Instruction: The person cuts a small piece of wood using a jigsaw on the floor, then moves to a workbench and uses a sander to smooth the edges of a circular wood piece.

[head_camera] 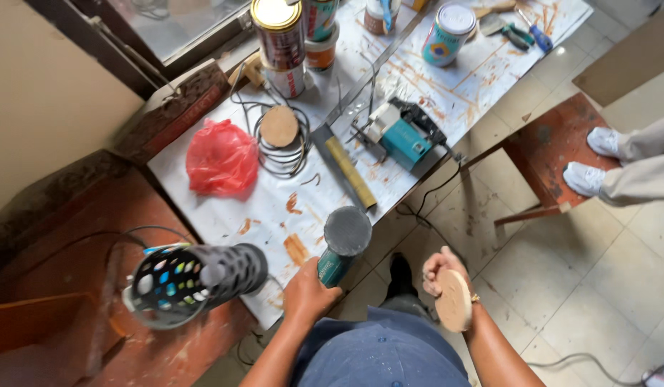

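Left hand (307,292) wrapped tight round the teal body of the sander (340,247), its round grey pad tipped up toward the camera, just over the near edge of the table (224,215). Right hand (446,276) closed on the rim of a pale wooden disc (454,299), held on edge out past the table, above the tiled floor — disc and pad near each other, not touching.

Best way through this bit, I'd say: keep the pad flat to the wood, not on its edge, and keep fingers back on the rim — they sit close to where the pad would meet it. The cord (425,204) trails off the table edge; worth keeping it clear of the pad.

Further back lie a second wooden disc (279,126), a red plastic bag (221,158) and a teal saw (403,136).
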